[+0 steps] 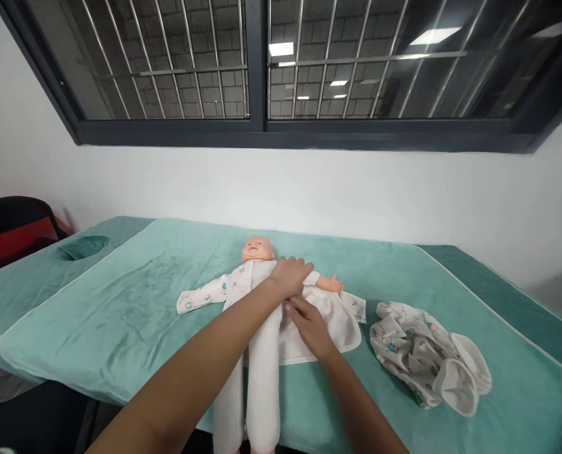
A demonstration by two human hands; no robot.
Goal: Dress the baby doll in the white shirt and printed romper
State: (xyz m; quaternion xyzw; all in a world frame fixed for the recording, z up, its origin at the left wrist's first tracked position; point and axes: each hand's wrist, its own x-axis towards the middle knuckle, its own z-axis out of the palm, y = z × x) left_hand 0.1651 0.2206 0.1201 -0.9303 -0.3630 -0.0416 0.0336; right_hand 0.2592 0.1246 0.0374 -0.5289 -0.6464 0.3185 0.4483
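A baby doll [258, 250] lies on its back on a teal towel-covered table [134, 296], head toward the wall, white cloth legs hanging over the near edge. It wears a patterned white garment [205, 295], open on its right side. My left hand [291, 275] rests flat on the doll's chest, fingers stretched. Just below it, my right hand [310, 326] presses on the open white flap [344, 321] of the garment at the doll's waist, fingers extended.
A crumpled patterned garment [427, 356] lies on the towel to the right of the doll. A round face hole [82, 247] sits in the table's left end. A black and red chair [11, 230] stands at far left. A barred window spans the wall above.
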